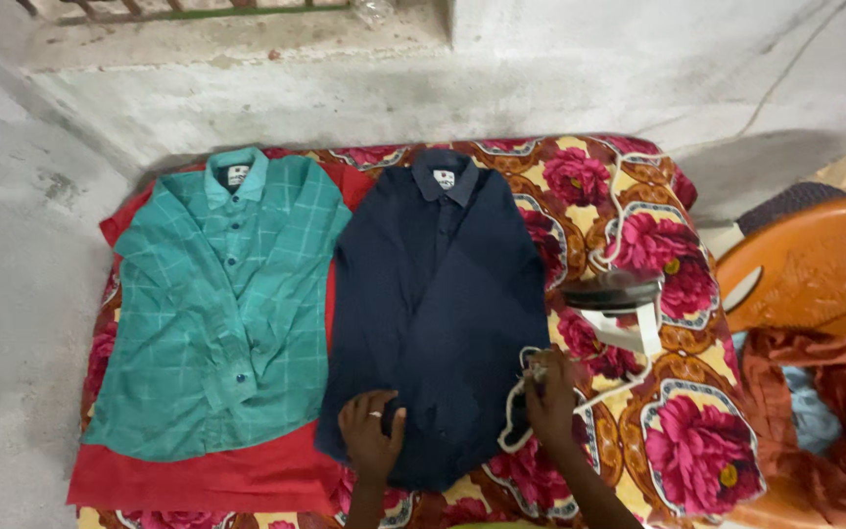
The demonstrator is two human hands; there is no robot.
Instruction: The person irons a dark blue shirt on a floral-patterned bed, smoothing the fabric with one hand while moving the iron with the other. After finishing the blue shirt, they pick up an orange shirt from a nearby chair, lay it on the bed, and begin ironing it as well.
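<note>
Soft, even light falls from above me, slightly dim; my hands cast faint shadows on the dark shirt (438,313), the whole frame mildly soft and grainy, and no glare on the pale floor (12,294)

Looks like a home to me, ironing spot on the floor: floral bedspread (638,245) padding a mat by a rough concrete wall (580,78), iron (617,299) at 3 o'clock, orange plastic chair (815,264) w/ heaped clothes (815,392) further right.
</note>
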